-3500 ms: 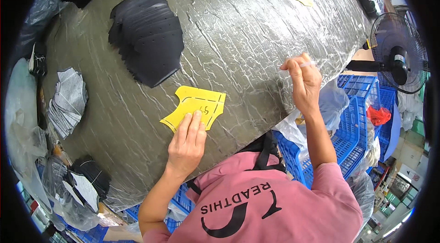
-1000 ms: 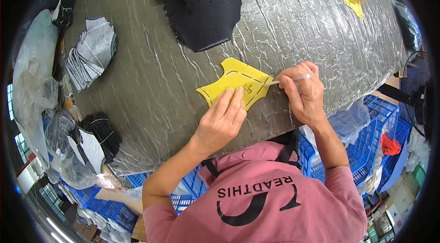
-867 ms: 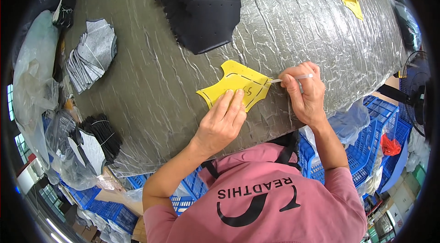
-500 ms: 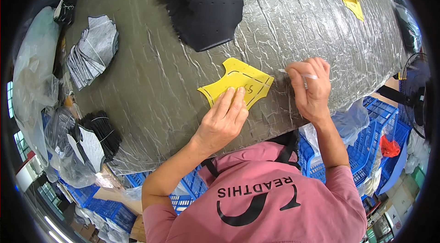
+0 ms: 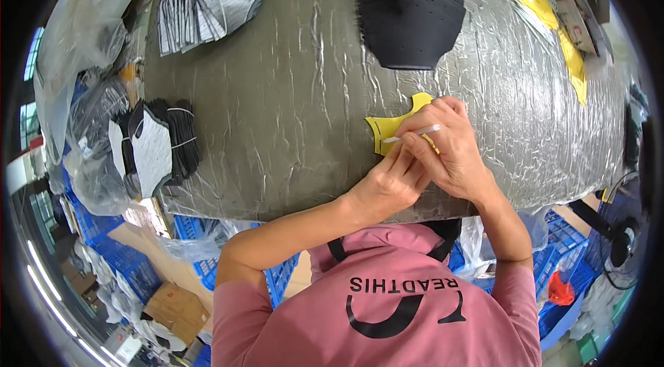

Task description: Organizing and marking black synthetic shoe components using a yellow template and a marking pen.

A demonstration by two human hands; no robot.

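The yellow pattern piece [image 5: 389, 130] lies flat near the front edge of the desk [image 5: 277, 90], just below the black stack of cut pieces [image 5: 408, 7]. The right hand [image 5: 449, 149] pinches a thin white marking pen [image 5: 413, 134] over it, while the left hand [image 5: 389, 184] presses fingertips on its lower edge. If that pressure eases, the piece could likely slide on the wrinkled plastic covering and smear the line.

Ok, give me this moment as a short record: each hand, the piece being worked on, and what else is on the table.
left hand: fingertips pressing on the yellow card template
right hand: holds a thin white pen-like stick, tip over the template
table: grey, covered in wrinkled clear film
black stack: perforated cut pieces, beyond the template
grey-white stack: fanned, far left
bundled black-and-white pieces: left edge
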